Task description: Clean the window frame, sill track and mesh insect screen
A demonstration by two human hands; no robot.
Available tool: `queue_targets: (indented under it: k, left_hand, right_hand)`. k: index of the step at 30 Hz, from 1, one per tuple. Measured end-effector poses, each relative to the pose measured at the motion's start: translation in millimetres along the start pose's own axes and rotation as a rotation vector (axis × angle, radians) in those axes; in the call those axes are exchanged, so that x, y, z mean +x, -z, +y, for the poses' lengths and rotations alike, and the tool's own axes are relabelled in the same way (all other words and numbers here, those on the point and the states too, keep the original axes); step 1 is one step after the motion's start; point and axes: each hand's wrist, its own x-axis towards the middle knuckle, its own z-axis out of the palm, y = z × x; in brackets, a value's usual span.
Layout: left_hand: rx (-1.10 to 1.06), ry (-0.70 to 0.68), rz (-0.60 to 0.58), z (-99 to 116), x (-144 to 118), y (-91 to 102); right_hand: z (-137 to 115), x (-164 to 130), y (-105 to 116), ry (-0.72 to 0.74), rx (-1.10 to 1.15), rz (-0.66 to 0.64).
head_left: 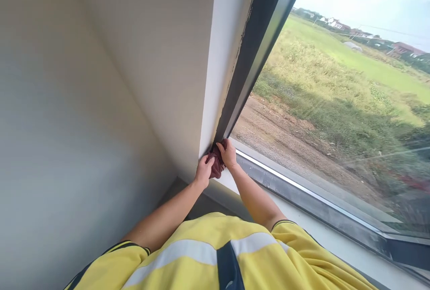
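Your left hand (203, 171) and your right hand (227, 153) meet at the bottom corner of the window, both closed on a crumpled dark red cloth (215, 164). The cloth sits bunched between the two hands, pressed into the spot where the dark upright metal window frame (248, 53) comes down to the dark lower frame rail (302, 194). The fingers of your left hand curl round the cloth's near side, held together rather than spread. Your right hand lies over the top of the cloth with its fingers folded down against it; the fingertips themselves are hidden, so you cannot tell just how they grip. The white plastered reveal (218, 35) runs up just beside the upright frame, touching it along a rough, smeared edge. A pale sill (336, 245) runs below the rail. Your yellow shirt with a grey-white band (218, 254) fills the lower part of the view. Beyond the glass pane (336, 102) lie a dirt track and green fields.
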Motion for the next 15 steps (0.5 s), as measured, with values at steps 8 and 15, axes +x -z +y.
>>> queue_targets:
  k: [8,15]
  left_hand:
    - [0.186,-0.090,-0.219,36,-39,32.2]
    - [0.159,-0.058,-0.427,48,-40,42.9]
  right_hand:
    - [-31,2,94,-0.119,0.635,-0.371]
    - [-75,27,49,0.010,0.447,0.237]
